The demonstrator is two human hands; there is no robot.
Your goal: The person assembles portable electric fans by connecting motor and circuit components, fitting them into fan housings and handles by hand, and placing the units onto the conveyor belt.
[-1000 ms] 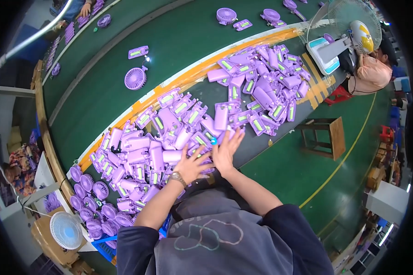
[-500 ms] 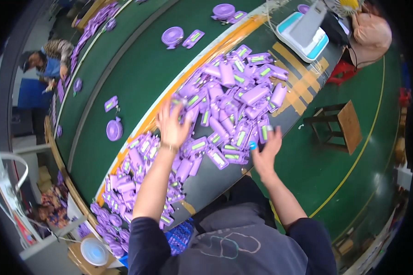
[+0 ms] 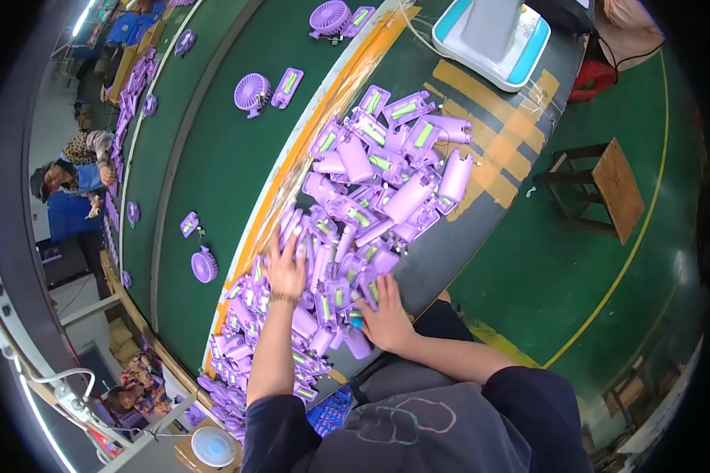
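A big heap of purple plastic fan housings (image 3: 371, 197) with green inserts lies along the near edge of the work table. My left hand (image 3: 284, 264) rests flat on the heap near the yellow strip, fingers spread over several pieces. At the table's front edge my right hand (image 3: 380, 315) presses on the pile, fingers curled over a few purple housings (image 3: 347, 296). I cannot tell whether either hand grips a single piece.
A green conveyor belt (image 3: 213, 158) carries purple fans (image 3: 252, 91) and separate housings. A white and blue device (image 3: 493, 35) stands at the table's far end. A wooden stool (image 3: 599, 185) stands on the green floor to the right. Another person (image 3: 71, 177) sits across the belt.
Both hands have drawn back toward me along the heap. The left hand has lowered flat onto the pile and the right hand has come in from the right onto its front edge.
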